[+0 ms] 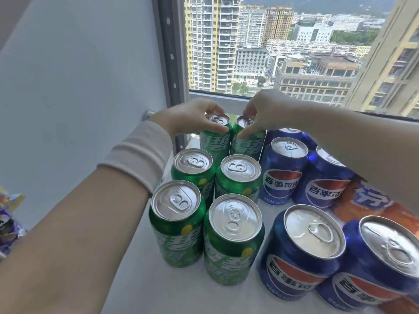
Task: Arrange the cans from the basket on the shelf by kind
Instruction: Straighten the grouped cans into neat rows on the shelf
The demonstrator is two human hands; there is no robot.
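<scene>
Left hand [195, 116] and right hand [265, 114] each pinch a glossy green can's rim beside the window [283, 41]; orange cans [371, 200] sit half-hidden.

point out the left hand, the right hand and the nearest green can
left hand [192, 116]: head view, back of the hand.
right hand [269, 112]: head view, back of the hand.
nearest green can [233, 219]: head view, silver lid by the pull tab.

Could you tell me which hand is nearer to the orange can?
Right. The right hand grips a back green can, its forearm passing over the orange can; the left hand is farther left.
</scene>
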